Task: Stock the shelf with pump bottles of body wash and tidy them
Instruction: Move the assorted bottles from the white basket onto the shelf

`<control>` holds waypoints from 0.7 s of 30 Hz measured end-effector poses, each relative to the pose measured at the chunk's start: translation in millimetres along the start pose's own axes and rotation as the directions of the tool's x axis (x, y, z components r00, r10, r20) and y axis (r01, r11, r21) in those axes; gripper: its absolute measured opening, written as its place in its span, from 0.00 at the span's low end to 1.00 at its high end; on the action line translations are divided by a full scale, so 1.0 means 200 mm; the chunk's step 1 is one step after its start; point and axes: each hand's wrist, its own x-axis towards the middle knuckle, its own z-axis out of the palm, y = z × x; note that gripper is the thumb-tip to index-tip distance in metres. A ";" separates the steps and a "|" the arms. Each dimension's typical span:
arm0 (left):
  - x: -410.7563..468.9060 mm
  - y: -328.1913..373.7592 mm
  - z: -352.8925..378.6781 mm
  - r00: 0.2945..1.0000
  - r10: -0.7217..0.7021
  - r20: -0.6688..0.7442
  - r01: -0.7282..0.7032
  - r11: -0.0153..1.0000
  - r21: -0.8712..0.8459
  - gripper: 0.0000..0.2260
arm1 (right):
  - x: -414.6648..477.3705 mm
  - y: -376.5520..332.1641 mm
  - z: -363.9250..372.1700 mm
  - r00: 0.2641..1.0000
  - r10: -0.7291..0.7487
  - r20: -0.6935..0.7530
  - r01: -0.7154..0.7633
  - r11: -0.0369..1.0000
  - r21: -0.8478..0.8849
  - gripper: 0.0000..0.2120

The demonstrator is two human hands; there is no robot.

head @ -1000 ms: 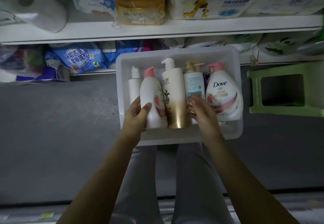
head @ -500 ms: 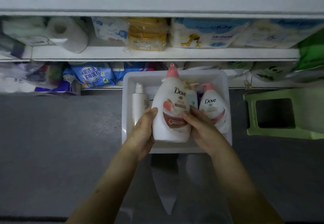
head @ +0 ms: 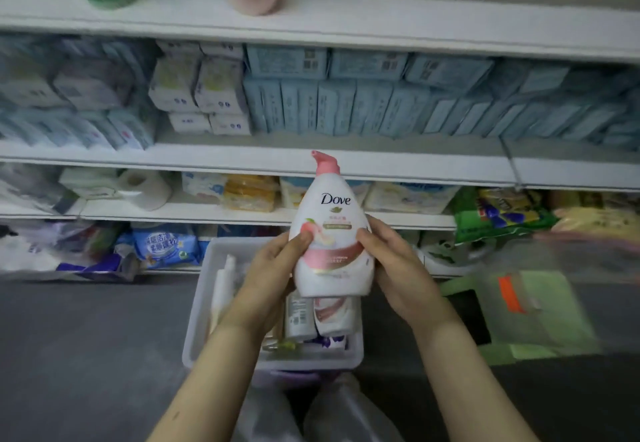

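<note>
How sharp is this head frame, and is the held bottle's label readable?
Head view: dim, flat light; the Dove bottle, gripped by left hand and right hand, reads clearly; shelf packs and the green stool smear with motion blur.

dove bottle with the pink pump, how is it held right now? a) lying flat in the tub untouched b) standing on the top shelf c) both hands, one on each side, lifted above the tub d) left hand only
c: the Dove bottle is upright between the left hand and the right hand, each gripping one side, above the white tub that holds other bottles.
</note>
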 end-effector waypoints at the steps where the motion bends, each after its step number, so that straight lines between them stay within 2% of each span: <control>1: -0.01 0.04 0.02 1.000 0.019 0.007 -0.019 1.000 0.002 0.20 | -0.01 -0.04 -0.01 1.000 -0.003 0.007 0.003 1.000 -0.006 0.21; 8: -0.10 0.28 0.02 0.990 0.137 0.040 -0.138 0.990 0.027 0.21 | -0.08 -0.24 0.16 0.999 -0.042 0.012 0.043 0.997 -0.060 0.25; 11: -0.15 0.38 -0.04 0.976 0.195 0.092 -0.200 0.978 0.051 0.18 | -0.11 -0.29 0.29 0.997 -0.080 0.022 0.082 0.990 -0.111 0.22; 17: -0.22 0.55 -0.16 0.945 0.272 0.180 -0.293 0.951 0.102 0.12 | -0.16 -0.37 0.51 0.971 -0.235 -0.055 0.225 0.964 -0.144 0.27; 21: -0.24 0.71 -0.20 0.917 0.312 0.249 -0.358 0.919 0.165 0.12 | -0.18 -0.43 0.63 0.939 -0.331 -0.094 0.324 0.942 -0.084 0.21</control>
